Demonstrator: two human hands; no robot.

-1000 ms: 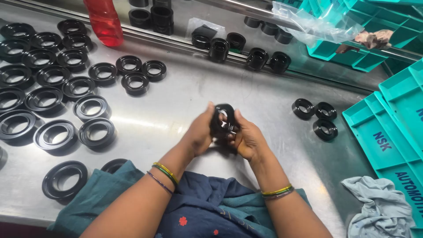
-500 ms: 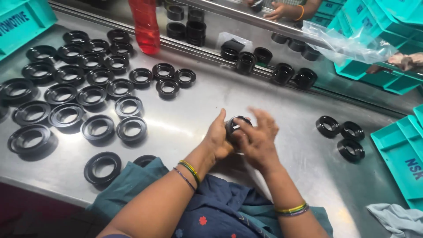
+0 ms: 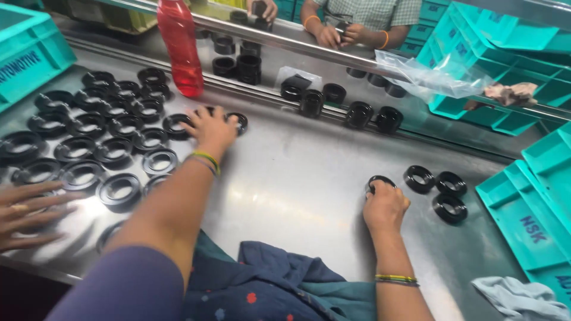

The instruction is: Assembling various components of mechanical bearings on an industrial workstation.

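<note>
My left hand [image 3: 209, 129] reaches out to the left and rests on a black rubber ring [image 3: 237, 121] at the edge of a big spread of black rings [image 3: 113, 150] on the steel table [image 3: 297, 178]. Its fingers are spread over the rings. My right hand [image 3: 385, 205] is down on the table at the right, fingers curled on a black ring [image 3: 378, 181]. That ring sits beside a small group of three black rings [image 3: 443, 191].
A red bottle [image 3: 180, 47] stands at the back. Teal crates [image 3: 550, 208] sit at the right and far left [image 3: 27, 56]. Another person's hand [image 3: 27, 214] lies at the left edge. A person's hands [image 3: 342, 34] work across the table. A grey cloth [image 3: 517, 297] lies bottom right.
My hands were together in front of me holding a black ring. They have parted: the left moved out to the ring spread, the right carried the ring down by the small group.
</note>
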